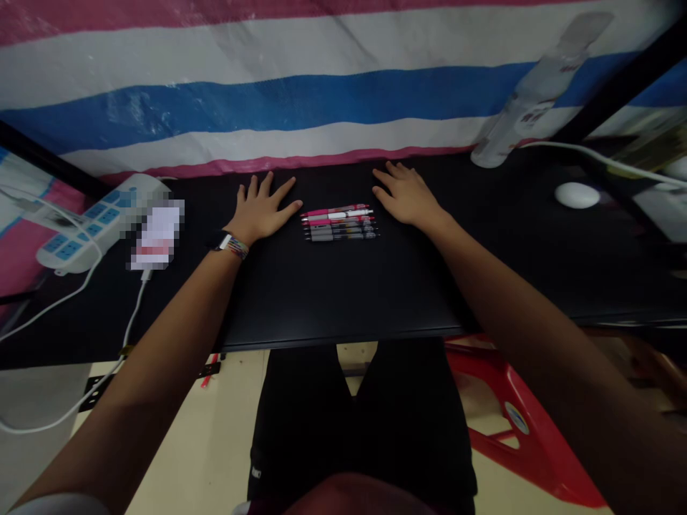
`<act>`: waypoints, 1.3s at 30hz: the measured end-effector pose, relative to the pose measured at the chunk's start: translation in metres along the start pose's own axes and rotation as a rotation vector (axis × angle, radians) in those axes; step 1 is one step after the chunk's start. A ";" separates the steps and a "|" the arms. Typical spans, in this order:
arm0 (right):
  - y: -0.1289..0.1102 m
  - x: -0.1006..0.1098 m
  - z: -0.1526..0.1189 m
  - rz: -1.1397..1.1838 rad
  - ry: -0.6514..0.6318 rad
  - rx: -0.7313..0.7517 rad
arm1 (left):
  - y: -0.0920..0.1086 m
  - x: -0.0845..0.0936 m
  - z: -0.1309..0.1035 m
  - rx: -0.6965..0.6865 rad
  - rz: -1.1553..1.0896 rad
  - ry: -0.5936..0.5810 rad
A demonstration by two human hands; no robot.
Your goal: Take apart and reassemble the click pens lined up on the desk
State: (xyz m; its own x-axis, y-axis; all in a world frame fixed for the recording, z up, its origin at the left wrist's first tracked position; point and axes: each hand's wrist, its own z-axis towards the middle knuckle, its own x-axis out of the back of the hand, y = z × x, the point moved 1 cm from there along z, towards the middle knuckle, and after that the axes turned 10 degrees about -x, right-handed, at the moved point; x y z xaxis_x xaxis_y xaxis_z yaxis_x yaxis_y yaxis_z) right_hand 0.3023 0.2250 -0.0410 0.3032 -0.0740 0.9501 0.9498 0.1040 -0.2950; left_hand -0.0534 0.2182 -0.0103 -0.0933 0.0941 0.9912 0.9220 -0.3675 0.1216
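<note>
Several pens lie side by side in a stack of rows on the black table, the red and white ones at the back and the grey ones nearer me. To their left, my left hand lies flat with its fingers spread, its thumb close to the pens' ends. On the other side my right hand rests palm down, fingers apart, a little away from the pens. Neither hand holds anything. A watch and a braided band are on my left wrist.
At the left are a white power strip, a blurred-out phone-like object and white cables. A clear bottle stands back right, near a white oval object. Below the table edge is a red stool.
</note>
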 end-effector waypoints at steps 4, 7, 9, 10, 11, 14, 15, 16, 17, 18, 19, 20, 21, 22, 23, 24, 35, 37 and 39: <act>0.001 -0.002 0.001 0.026 0.011 0.016 | 0.001 0.002 -0.002 0.002 -0.030 0.004; -0.001 0.000 0.000 0.005 0.001 0.007 | 0.002 0.003 -0.002 0.001 -0.035 0.000; -0.003 0.001 -0.001 -0.022 -0.010 -0.004 | 0.003 0.003 -0.002 -0.001 -0.030 0.000; -0.004 0.001 -0.002 -0.030 -0.011 -0.007 | 0.003 0.003 -0.003 0.000 -0.027 0.000; -0.004 0.001 -0.002 -0.033 -0.009 -0.009 | 0.003 0.003 -0.003 0.002 -0.023 0.000; -0.004 0.000 -0.002 -0.018 0.008 -0.010 | 0.003 0.003 -0.003 0.010 -0.004 0.003; -0.004 0.000 -0.002 -0.009 0.015 -0.011 | 0.003 0.002 -0.003 0.011 0.001 0.005; -0.003 0.000 -0.002 -0.001 0.020 -0.011 | 0.003 0.002 -0.003 0.012 0.003 0.009; -0.003 0.000 -0.002 0.004 0.022 -0.011 | 0.003 0.002 -0.003 0.012 0.002 0.013; -0.002 0.000 -0.002 0.007 0.023 -0.011 | 0.003 0.002 -0.003 0.013 -0.003 0.017; -0.002 0.000 -0.001 0.008 0.019 -0.012 | 0.004 0.002 -0.003 0.012 -0.009 0.020; -0.002 0.001 -0.001 0.007 0.013 -0.011 | 0.004 0.002 -0.003 0.011 -0.017 0.022; -0.001 0.001 -0.001 0.006 0.009 -0.009 | 0.004 0.002 -0.003 0.009 -0.023 0.023; -0.001 0.001 -0.001 0.005 0.007 -0.005 | 0.004 0.002 -0.003 0.007 -0.027 0.021; 0.000 0.001 -0.001 0.006 0.008 -0.001 | 0.004 0.002 -0.003 0.005 -0.027 0.016; 0.000 0.001 0.000 0.008 0.010 0.004 | 0.004 0.003 -0.003 0.005 -0.023 0.010; -0.004 0.002 -0.003 -0.036 -0.020 -0.009 | 0.001 0.003 0.000 0.007 -0.058 -0.007; -0.004 0.002 -0.003 -0.030 -0.018 -0.009 | 0.001 0.003 -0.001 0.003 -0.065 0.003; -0.004 0.002 -0.003 -0.032 -0.021 -0.012 | 0.001 0.002 -0.001 0.002 -0.058 0.006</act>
State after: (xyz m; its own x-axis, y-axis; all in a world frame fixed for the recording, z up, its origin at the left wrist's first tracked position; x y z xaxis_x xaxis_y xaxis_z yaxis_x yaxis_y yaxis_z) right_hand 0.2992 0.2218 -0.0385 0.2710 -0.0558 0.9609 0.9599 0.0903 -0.2655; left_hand -0.0525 0.2170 -0.0079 -0.1489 0.1095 0.9828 0.9159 -0.3593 0.1788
